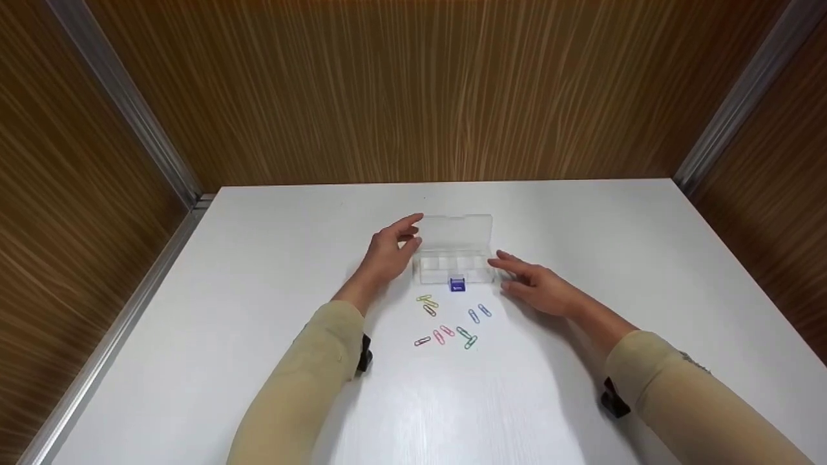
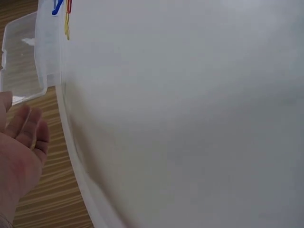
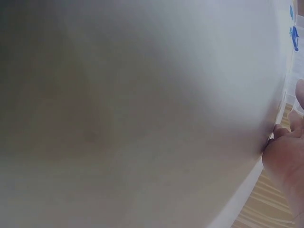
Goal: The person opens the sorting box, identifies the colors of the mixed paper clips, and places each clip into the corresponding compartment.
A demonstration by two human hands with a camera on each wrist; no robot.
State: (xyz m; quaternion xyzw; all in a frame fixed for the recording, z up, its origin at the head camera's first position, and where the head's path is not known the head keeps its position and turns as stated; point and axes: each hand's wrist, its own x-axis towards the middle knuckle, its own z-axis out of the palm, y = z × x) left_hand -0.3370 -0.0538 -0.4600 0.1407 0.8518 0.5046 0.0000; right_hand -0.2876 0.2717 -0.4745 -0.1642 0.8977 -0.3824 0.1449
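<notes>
A clear plastic compartment box (image 1: pixel 470 263) stands on the table, its transparent lid (image 1: pixel 455 232) raised at the back and a blue latch (image 1: pixel 457 284) at its front. My left hand (image 1: pixel 387 254) is at the box's left side, fingers loosely bent near the lid's edge; whether they touch it I cannot tell. On the right, my right hand (image 1: pixel 543 289) has its fingers extended toward the box's right wall. In front of the box lie several paper clips: yellow clips (image 1: pixel 431 303), blue clips (image 1: pixel 474 316), pink clips (image 1: pixel 439 337), green clips (image 1: pixel 471 342) and a dark red clip (image 1: pixel 422 341).
The white table (image 1: pixel 271 271) runs back to a wood-grain panel (image 1: pixel 413 90). More wood-grain panels with metal edge strips (image 1: pixel 123 97) stand on the left and right. A dark wrist device (image 1: pixel 364 354) shows at the left sleeve.
</notes>
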